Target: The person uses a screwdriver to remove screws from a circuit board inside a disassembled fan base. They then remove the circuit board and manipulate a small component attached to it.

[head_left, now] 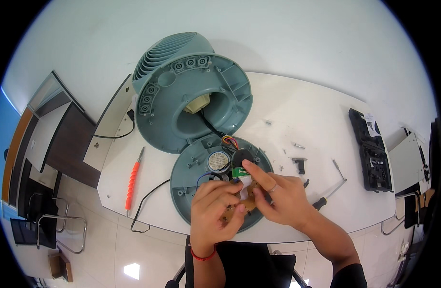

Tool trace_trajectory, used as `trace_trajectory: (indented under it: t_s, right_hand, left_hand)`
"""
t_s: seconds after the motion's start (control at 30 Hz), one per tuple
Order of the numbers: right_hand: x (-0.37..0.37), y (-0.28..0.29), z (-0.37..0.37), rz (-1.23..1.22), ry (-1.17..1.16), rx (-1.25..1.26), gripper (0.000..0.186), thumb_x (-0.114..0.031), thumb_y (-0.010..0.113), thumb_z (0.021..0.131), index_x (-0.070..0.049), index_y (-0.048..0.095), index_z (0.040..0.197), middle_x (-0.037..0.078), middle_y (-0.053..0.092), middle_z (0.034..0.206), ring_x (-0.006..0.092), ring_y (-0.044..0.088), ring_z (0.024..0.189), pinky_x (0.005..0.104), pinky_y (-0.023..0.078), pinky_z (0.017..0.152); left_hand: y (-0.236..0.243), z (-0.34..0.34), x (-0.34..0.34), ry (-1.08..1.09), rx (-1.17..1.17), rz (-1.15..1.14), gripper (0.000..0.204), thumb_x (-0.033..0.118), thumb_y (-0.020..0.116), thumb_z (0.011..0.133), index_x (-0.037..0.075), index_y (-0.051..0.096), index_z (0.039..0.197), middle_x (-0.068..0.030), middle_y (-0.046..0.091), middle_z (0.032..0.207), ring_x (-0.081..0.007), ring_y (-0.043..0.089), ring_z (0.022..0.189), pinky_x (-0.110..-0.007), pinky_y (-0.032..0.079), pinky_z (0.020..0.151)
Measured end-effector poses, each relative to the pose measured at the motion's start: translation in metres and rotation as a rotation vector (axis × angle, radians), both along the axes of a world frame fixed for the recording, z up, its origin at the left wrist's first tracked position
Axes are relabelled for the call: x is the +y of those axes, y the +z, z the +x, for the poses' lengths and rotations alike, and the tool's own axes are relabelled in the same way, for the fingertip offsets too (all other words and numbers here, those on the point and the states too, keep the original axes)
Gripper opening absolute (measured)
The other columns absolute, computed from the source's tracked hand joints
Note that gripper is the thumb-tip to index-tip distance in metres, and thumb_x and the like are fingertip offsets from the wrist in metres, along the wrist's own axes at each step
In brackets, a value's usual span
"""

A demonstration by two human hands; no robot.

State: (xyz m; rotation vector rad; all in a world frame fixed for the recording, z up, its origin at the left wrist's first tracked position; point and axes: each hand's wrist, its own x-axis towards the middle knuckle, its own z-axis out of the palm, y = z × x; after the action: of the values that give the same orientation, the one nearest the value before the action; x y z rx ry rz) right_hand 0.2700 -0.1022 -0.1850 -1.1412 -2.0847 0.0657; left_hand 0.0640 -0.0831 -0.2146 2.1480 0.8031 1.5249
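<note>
A grey-green appliance with a slatted vent, which looks like a fan, lies opened on the table. Its round base plate (182, 168) is under my hands. My left hand (213, 209) is curled, its fingertips at the edge of a white ribbon cable (245, 182). My right hand (283, 197) rests its index finger on a black round part (240, 156) joined to a small green circuit board (239, 171), its thumb beside the cable. A brown circuit board (249, 205) shows partly below my fingers. A silver round motor (218, 162) sits on the plate.
The upturned fan housing (177, 96) leans behind, linked by wires (230, 140). An orange-handled screwdriver (133, 185) lies left, near a black power cord (146, 198). Right are a dark-handled screwdriver (321, 202), a black small part (300, 165) and an open black tool case (374, 158).
</note>
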Motion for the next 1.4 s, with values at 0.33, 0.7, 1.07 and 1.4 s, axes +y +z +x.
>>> trace_trajectory:
  t_s: [0.33,0.7,1.07,1.4]
  right_hand:
    - [0.0009,-0.0011,0.0024,-0.155,-0.062,-0.093,0.087,-0.005,0.066,0.089,-0.021,0.036,0.169,0.004,0.07,0.077,0.026,0.067,0.057,0.0385,0.053,0.052]
    - [-0.0005,0.0072,0.0006,-0.296,-0.063,-0.097,0.083,-0.001,0.064,0.086,-0.015,0.042,0.165,0.008,0.071,0.072,0.031,0.068,0.058,0.0402,0.055,0.057]
    - [0.0003,0.0017,0.0035,-0.288,0.019,-0.124,0.083,-0.005,0.063,0.089,-0.02,0.038,0.167,0.005,0.072,0.074,0.0297,0.07,0.06,0.0404,0.057,0.056]
    - [-0.0004,0.0045,0.0009,-0.308,-0.036,-0.118,0.086,-0.004,0.065,0.086,-0.019,0.04,0.166,0.008,0.07,0.071,0.032,0.068,0.058,0.0419,0.056,0.056]
  left_hand:
    - [0.0003,0.0009,0.0007,0.007,0.021,0.018,0.014,0.007,0.079,0.074,0.006,0.068,0.082,-0.0102,0.078,0.105,-0.0316,0.07,0.093,-0.04,0.054,0.081]
    - [0.0003,0.0004,0.0003,0.002,0.036,-0.001,0.013,0.007,0.079,0.074,0.005,0.068,0.082,-0.0116,0.078,0.104,-0.0319,0.07,0.093,-0.04,0.054,0.08]
    - [0.0009,-0.0009,0.0,-0.024,-0.002,0.0,0.012,0.007,0.079,0.075,0.005,0.069,0.082,-0.0106,0.078,0.101,-0.0314,0.07,0.091,-0.039,0.054,0.079]
    - [0.0045,0.0011,-0.0003,-0.014,0.021,-0.016,0.009,0.006,0.078,0.078,0.003,0.07,0.083,-0.0139,0.079,0.102,-0.0322,0.07,0.09,-0.039,0.055,0.079]
